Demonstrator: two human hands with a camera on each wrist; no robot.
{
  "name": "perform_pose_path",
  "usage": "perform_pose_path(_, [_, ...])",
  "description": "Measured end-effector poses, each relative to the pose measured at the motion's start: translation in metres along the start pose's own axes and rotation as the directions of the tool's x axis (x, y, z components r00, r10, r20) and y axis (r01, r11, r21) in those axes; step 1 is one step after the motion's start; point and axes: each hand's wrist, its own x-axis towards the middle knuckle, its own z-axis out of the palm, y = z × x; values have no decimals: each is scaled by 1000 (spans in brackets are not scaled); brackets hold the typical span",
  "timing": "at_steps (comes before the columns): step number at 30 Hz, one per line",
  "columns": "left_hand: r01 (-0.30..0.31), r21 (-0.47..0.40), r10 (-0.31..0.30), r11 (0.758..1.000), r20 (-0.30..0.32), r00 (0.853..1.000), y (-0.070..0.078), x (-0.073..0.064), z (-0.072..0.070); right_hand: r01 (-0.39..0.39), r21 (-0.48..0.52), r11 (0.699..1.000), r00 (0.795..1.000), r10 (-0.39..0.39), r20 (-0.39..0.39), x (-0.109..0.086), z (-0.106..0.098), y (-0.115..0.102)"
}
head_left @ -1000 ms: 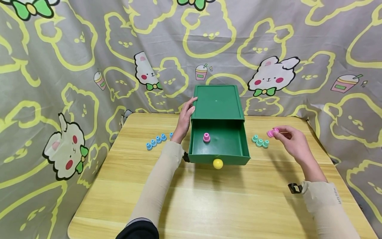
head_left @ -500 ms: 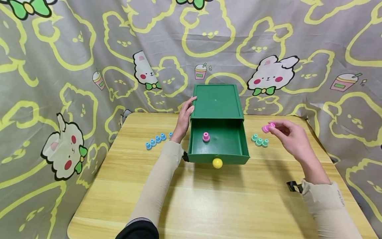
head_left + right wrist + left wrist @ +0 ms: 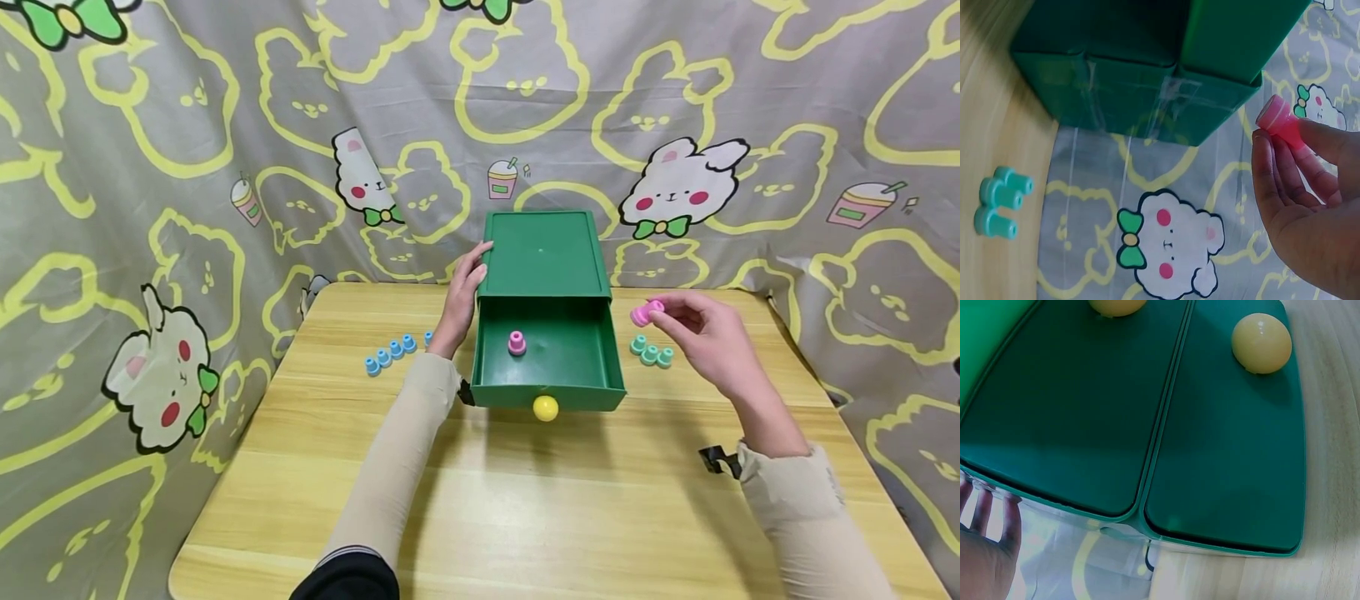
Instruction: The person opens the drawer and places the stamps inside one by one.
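Observation:
A green drawer cabinet (image 3: 543, 254) stands at the back middle of the table, its top drawer (image 3: 495, 398) pulled out. Inside the drawer one pink stepped plastic peg (image 3: 517, 343) stands upright. My left hand (image 3: 459, 304) rests with extended fingers against the cabinet's left side; its fingertips also touch that side in the left wrist view. Between thumb and fingers my right hand (image 3: 708, 337) pinches another pink peg (image 3: 1275, 115), tilted, in the air right of the cabinet and above several teal pegs (image 3: 649, 354).
Several blue pegs (image 3: 396, 348) stand in a slanting row left of the cabinet, partly behind the left wrist. A yellow knob (image 3: 546, 408) juts from the open drawer's front. Two lower drawers (image 3: 1229, 456) are closed. A patterned curtain (image 3: 420, 92) hangs behind the wooden table (image 3: 525, 517).
My right hand has moved left toward the cabinet with the pink peg, now above the teal pegs. The left hand stays against the cabinet's side, and the drawer has not moved.

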Motion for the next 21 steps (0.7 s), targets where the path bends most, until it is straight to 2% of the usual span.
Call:
perform_pose_path(4, [0,3,0,1000,-1,1000,0,0,0,30,25,999,999,-30,17,2,6,-6])
perform_pose_path(11, [3,0,-3,1000,-2,1000,-1,0,0,20,80,997,999,-24,45,7,21,-19])
perform_pose_path(21, [0,5,0,1000,-5,1000,-1,0,0,43,78,996,997,-48,61,14,33,-27])
